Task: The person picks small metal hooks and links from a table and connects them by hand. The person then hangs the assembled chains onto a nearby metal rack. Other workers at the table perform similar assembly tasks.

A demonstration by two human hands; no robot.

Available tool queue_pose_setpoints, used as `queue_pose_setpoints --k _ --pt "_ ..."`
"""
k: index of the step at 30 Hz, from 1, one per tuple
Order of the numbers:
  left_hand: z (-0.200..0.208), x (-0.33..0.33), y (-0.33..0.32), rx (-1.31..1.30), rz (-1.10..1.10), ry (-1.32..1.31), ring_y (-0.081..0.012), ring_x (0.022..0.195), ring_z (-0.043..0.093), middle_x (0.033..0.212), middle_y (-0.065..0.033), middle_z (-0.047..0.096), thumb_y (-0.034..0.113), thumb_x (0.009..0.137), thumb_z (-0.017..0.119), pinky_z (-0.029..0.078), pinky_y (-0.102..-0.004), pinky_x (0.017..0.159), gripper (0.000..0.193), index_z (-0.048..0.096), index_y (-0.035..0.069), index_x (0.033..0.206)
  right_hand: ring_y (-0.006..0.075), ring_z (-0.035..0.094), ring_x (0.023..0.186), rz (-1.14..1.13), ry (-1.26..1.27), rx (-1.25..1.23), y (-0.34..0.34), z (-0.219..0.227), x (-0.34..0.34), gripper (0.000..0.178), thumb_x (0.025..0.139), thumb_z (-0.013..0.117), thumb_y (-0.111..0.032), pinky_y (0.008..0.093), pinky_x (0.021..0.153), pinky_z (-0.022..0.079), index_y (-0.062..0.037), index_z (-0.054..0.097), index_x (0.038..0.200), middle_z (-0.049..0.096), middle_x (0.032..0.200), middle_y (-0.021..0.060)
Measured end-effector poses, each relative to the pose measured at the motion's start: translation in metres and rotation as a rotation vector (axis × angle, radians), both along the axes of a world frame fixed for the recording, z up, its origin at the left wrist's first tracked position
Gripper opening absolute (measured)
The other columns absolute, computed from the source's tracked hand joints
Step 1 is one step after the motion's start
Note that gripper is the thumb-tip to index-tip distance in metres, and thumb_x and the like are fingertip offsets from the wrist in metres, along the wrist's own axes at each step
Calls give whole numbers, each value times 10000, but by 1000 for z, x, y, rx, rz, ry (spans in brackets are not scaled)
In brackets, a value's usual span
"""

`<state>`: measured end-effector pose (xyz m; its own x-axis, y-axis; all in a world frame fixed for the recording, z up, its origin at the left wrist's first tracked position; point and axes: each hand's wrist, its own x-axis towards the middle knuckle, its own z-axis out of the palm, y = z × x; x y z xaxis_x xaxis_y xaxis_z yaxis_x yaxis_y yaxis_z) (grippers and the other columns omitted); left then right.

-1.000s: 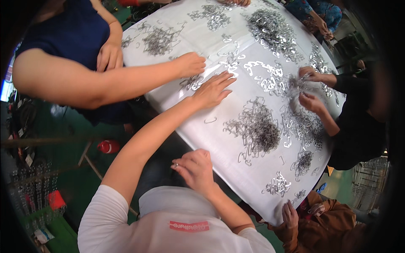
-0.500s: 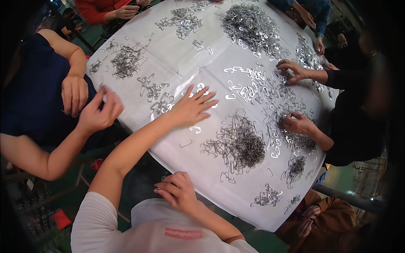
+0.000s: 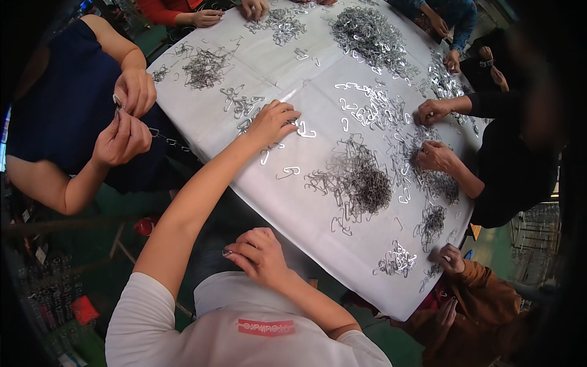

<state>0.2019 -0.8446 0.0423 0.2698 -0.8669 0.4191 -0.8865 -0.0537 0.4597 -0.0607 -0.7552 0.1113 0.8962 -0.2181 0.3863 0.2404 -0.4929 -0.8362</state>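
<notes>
My left hand (image 3: 274,125) reaches out over the white-covered table, palm down with bent, slightly parted fingers. Its fingertips rest at a few loose, flat silver wire hooks (image 3: 306,130), and some of the metal lies hidden under the palm. Near my lap, off the table's edge, my right hand (image 3: 263,255) is closed in a pinch. A small shiny metal hook (image 3: 227,252) pokes out between its thumb and fingers, mostly covered. Between my arms and the far side lies a dense pile of dark wire hooks (image 3: 370,188).
Several heaps of hooks cover the table (image 3: 269,183), the biggest heap (image 3: 370,40) at the far side. At left, a person in dark blue holds a short metal chain (image 3: 168,140). Other people's hands work at right, including a hand (image 3: 435,158) among the hooks.
My left hand's spread fingers have drawn in and curled over the hooks. My right hand keeps its pinch. The person at left has brought both hands together with a chain.
</notes>
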Motion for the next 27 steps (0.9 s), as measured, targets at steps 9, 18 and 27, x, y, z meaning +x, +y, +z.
queue_pose_setpoints --k 9,18,27 --pt "-12 -39 -16 95 -62 -253 -209 1002 544 1052 -22 604 257 815 685 446 -369 839 268 656 110 1038 211 541 761 -13 -7 -24 20 4 -15 154 757 748 -174 343 748 401 -90 705 879 563 824 28" --pt "9 -39 -5 -115 110 -423 -206 918 559 888 -6 572 192 818 667 445 -355 794 128 658 122 925 209 548 761 -40 -11 -22 26 0 -22 123 768 738 -168 338 739 392 -84 708 852 571 807 26" --pt "51 -53 96 -31 249 1033 -164 703 688 875 -118 692 197 988 523 505 -251 556 211 559 42 1127 172 558 712 -215 11 -17 16 1 -21 121 765 764 -199 315 719 382 -102 716 819 595 779 0"
